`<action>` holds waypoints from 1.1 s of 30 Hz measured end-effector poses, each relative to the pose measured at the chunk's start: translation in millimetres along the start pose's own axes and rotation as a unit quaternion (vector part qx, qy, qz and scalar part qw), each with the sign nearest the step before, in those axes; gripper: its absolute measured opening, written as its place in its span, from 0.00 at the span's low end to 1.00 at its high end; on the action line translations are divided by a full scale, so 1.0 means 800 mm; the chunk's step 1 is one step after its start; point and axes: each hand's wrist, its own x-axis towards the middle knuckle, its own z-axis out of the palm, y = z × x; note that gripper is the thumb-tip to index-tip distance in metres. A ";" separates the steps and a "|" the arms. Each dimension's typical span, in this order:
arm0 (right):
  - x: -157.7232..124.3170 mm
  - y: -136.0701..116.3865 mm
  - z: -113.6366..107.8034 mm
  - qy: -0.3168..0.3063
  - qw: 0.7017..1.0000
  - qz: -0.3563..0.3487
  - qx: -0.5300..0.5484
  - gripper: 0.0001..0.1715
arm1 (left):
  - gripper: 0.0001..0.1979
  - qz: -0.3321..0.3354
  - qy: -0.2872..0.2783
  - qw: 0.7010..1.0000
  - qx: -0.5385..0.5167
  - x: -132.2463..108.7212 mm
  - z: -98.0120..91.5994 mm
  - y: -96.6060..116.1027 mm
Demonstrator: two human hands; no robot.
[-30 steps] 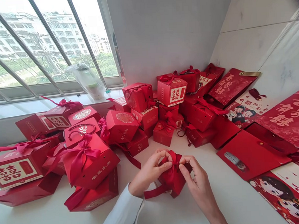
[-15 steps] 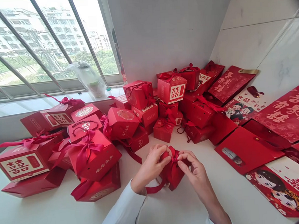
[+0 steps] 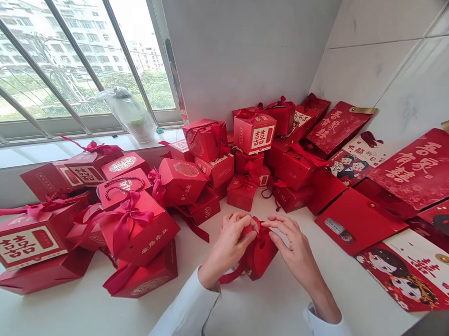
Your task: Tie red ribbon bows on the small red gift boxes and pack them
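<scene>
A small red gift box (image 3: pixel 266 258) stands on the white table between my hands, a red ribbon (image 3: pixel 258 227) gathered at its top. My left hand (image 3: pixel 232 244) is closed at the box's upper left, thumb and forefinger pinching the ribbon. Just to the right, my right hand (image 3: pixel 294 247) has its thumb and fingers apart around the ribbon's right side; its fingertips are at or very near the ribbon, and I see nothing gripped in them. A loose length of ribbon (image 3: pixel 232 276) trails from the box under my left wrist. The box's left side is partly covered by my left hand.
Red boxes with bows (image 3: pixel 139 227) are piled on the left, with more boxes (image 3: pixel 255 134) stacked at the back. Red and printed paper bags (image 3: pixel 363 221) lie along the right. A plastic-wrapped cup (image 3: pixel 139 122) stands on the sill by the barred window.
My right thumb and fingers have parted from their pinch on the ribbon and spread. My left hand keeps its pinch. The view has shifted slightly.
</scene>
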 end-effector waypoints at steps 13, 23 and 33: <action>0.014 -0.002 0.015 0.019 0.992 0.128 -0.003 0.21 | 0.50 -0.056 -0.005 0.991 0.124 -0.020 0.018 0.012; 0.017 -0.003 0.022 0.097 0.980 0.109 0.138 0.18 | 0.48 -0.088 0.000 0.988 0.130 -0.016 0.036 0.017; 0.005 -0.012 0.001 0.220 0.965 0.113 0.091 0.21 | 0.45 -0.096 -0.017 0.987 0.128 -0.014 0.032 0.017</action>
